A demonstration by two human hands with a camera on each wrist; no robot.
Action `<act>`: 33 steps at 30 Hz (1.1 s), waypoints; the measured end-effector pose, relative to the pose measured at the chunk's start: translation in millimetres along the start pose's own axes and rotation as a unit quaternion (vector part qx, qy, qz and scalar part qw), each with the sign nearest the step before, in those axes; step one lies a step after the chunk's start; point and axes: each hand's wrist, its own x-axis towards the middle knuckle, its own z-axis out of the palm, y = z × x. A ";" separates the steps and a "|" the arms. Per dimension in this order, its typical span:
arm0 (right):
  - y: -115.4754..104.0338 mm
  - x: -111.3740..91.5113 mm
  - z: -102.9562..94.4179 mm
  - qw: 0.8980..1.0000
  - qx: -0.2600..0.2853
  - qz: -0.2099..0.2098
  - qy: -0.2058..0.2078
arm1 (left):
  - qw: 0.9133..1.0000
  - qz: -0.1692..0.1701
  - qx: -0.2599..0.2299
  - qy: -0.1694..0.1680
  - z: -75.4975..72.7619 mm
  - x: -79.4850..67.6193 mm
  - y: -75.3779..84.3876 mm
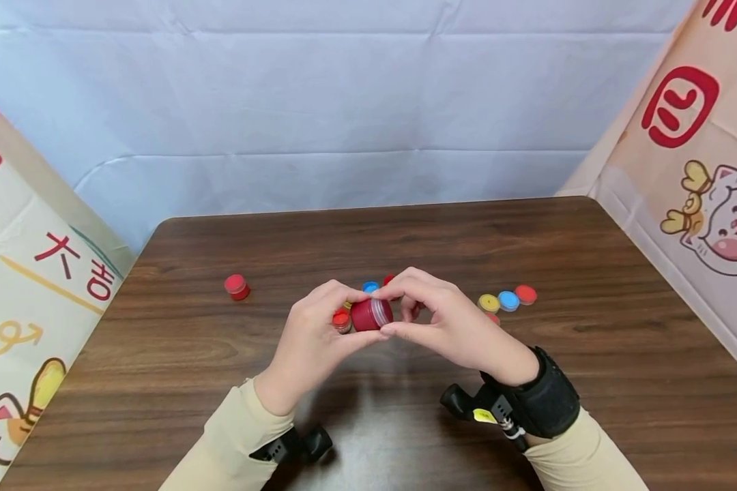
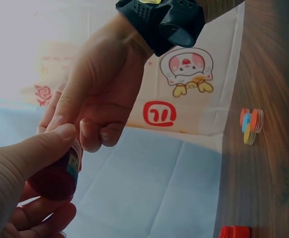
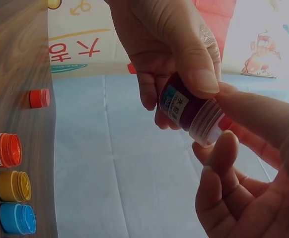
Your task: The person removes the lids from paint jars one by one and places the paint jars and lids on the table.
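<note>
My left hand point(image 1: 313, 334) grips a dark red paint jar point(image 1: 364, 316) above the middle of the table, its thumb along the jar's side. The jar is tipped on its side and carries a printed label in the right wrist view. Its clear ribbed lid point(image 3: 205, 121) points toward my right hand point(image 1: 451, 324). That hand pinches the lid between thumb and fingers, with the other fingers bent. Below the hands are an orange-red jar point(image 3: 8, 150), a yellow jar point(image 3: 15, 185) and a blue jar point(image 3: 18, 218), without lids on top.
A red jar point(image 1: 237, 287) stands apart at the table's left. To the right lie a yellow lid point(image 1: 488, 303), a blue lid point(image 1: 508, 301) and a red lid point(image 1: 525, 294), with another red one partly hidden. A pale cloth point(image 1: 368, 116) hangs behind the wooden table point(image 1: 178, 382).
</note>
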 end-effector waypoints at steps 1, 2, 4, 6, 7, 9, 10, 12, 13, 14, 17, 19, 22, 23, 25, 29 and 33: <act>0.0 0.2 -0.2 1.000 0.001 -0.003 -0.002 | 1.000 0.001 0.002 -0.001 -0.5 0.1 0.5; 0.0 0.3 -0.3 1.000 0.002 -0.005 -0.005 | 1.000 0.002 0.006 -0.003 -0.9 0.3 0.9; 0.1 0.1 -0.7 1.000 0.003 -0.007 -0.009 | 1.000 0.010 0.022 -0.004 -1.3 0.3 2.1; 0.6 -0.4 -1.2 1.000 0.001 -0.013 -0.009 | 0.999 0.022 0.033 -0.002 -0.8 0.9 3.2; 0.7 -0.5 -1.4 1.000 0.002 -0.016 -0.008 | 0.999 0.028 0.038 0.000 -0.6 1.3 3.6; 0.7 -0.4 -2.0 1.000 0.004 -0.021 -0.006 | 0.998 0.038 0.048 0.005 -0.1 2.1 3.8; 0.6 -0.3 -2.3 1.000 0.004 -0.024 -0.005 | 0.998 0.041 0.047 0.009 0.4 2.6 3.6; 0.2 -0.3 -3.1 1.000 0.009 -0.026 -0.005 | 0.998 0.042 0.045 0.012 1.0 2.7 3.3; -0.1 -0.2 -3.6 1.000 0.011 -0.025 -0.007 | 0.998 0.041 0.043 0.014 1.4 2.6 3.3; -0.4 -0.3 -4.2 1.000 0.013 -0.024 -0.009 | 0.998 0.040 0.042 0.015 1.6 2.3 3.3; -0.8 -0.9 -6.4 0.999 0.017 -0.027 -0.013 | 0.998 0.040 0.033 0.021 2.5 1.8 3.9; -1.0 -1.0 -7.7 0.999 0.016 -0.028 -0.014 | 0.998 0.041 0.031 0.025 2.5 1.8 4.3; -2.4 -0.7 -8.1 1.000 0.008 -0.014 -0.014 | 0.998 0.038 0.035 0.028 1.7 1.7 4.8; -3.2 -0.5 -8.1 1.000 0.005 -0.002 -0.013 | 0.998 0.036 0.038 0.028 1.5 1.6 4.9; -4.6 -0.3 -7.4 1.000 0.003 0.027 -0.014 | 0.998 0.032 0.042 0.025 1.1 1.1 5.1; -6.8 0.5 -6.2 0.996 0.008 0.089 -0.012 | 0.998 0.027 0.051 0.020 1.2 1.1 5.2; -6.2 0.8 -4.8 0.992 0.015 0.125 -0.019 | 0.997 0.036 0.063 0.015 2.5 1.8 5.6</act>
